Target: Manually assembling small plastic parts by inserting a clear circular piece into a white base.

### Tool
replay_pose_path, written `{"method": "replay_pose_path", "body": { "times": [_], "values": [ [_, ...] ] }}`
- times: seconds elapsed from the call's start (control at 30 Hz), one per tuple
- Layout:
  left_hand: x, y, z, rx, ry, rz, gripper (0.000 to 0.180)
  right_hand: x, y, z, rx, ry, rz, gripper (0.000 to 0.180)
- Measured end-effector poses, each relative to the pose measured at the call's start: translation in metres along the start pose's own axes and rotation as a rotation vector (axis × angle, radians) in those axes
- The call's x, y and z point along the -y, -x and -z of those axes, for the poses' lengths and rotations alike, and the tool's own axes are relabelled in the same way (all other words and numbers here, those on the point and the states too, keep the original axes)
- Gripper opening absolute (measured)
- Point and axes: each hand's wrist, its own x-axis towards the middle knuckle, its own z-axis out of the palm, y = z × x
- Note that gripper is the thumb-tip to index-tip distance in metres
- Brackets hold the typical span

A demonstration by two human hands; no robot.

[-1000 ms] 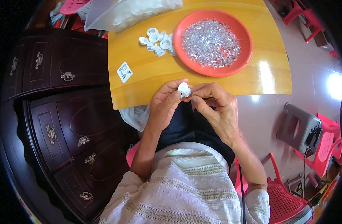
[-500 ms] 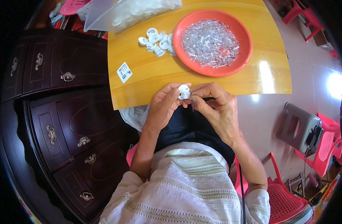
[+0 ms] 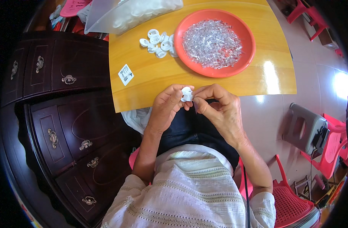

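Between thumb and fingers, my left hand point(image 3: 167, 104) pinches a small white round plastic piece point(image 3: 187, 94) with cut-outs, just off the table's front edge. My right hand point(image 3: 219, 108) is closed at its right side, thumb and forefinger pressed together on a thin piece that touches or enters the white part. That thin piece is too small to name. Beyond the hands, a red round plate point(image 3: 251, 53) holds a heap of small clear plastic sticks point(image 3: 212, 43). Several similar white pieces point(image 3: 158, 42) lie in a loose group left of the plate.
A translucent bin point(image 3: 101, 19) with whitish pieces stands at the table's far left. A white label point(image 3: 125, 75) lies on the yellow wooden table point(image 3: 151, 81). Dark drawers point(image 3: 82, 114) flank the left side; a grey stool point(image 3: 305, 127) and red chairs point(image 3: 284, 205) stand at right.
Both hands keep nearly the same pose at the white piece. The whole view has shifted very slightly; nothing has been let go.
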Motion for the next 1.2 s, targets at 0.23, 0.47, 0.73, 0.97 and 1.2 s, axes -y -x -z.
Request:
{"method": "replay_pose_path", "body": {
  "times": [0.23, 0.47, 0.73, 0.97, 1.2],
  "values": [
    [0.000, 0.000, 0.000, 0.004, 0.003, -0.004, 0.037, -0.001, 0.000, -0.001, -0.009, 0.014, -0.011, 0.007],
    [0.000, 0.000, 0.000, 0.004, -0.010, 0.005, 0.038, -0.001, 0.000, -0.001, -0.012, -0.013, -0.023, 0.006],
    [0.000, 0.000, 0.000, 0.013, -0.011, 0.026, 0.038, 0.002, 0.001, 0.001, 0.004, -0.010, -0.023, 0.006],
    [-0.006, 0.001, -0.002, -0.016, -0.085, -0.014, 0.034, 0.000, 0.000, 0.003, 0.021, -0.057, -0.006, 0.006],
    [-0.010, 0.002, -0.004, -0.044, -0.090, -0.033, 0.030, 0.003, 0.000, 0.001, 0.004, -0.044, -0.025, 0.007]
  ]
}}
